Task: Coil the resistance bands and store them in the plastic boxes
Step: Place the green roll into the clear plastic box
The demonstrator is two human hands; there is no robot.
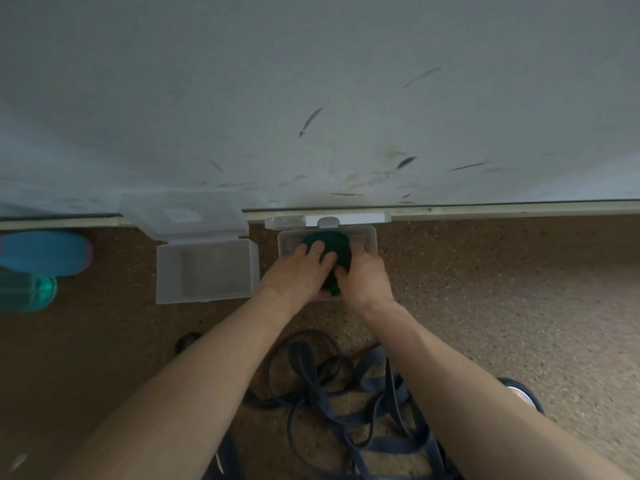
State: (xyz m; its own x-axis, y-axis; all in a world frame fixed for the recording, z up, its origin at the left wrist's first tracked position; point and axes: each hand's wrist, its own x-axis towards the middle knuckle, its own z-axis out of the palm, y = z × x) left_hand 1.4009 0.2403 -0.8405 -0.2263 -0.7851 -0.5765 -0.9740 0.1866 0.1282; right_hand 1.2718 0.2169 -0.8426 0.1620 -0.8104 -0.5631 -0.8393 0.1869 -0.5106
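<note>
Green, tightly wound, the coiled band (329,251) sits partly inside the right plastic box (369,237) on the floor, both hands' grip closed around it: left hand (299,271), right hand (365,275). Press evenly so the coil doesn't spring loose; the blue bands (346,403) and the empty box (207,268) wait.

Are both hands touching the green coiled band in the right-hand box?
Touching. The head view shows the left hand pressed flat on the green coiled band and the right hand gripping its side.
</note>
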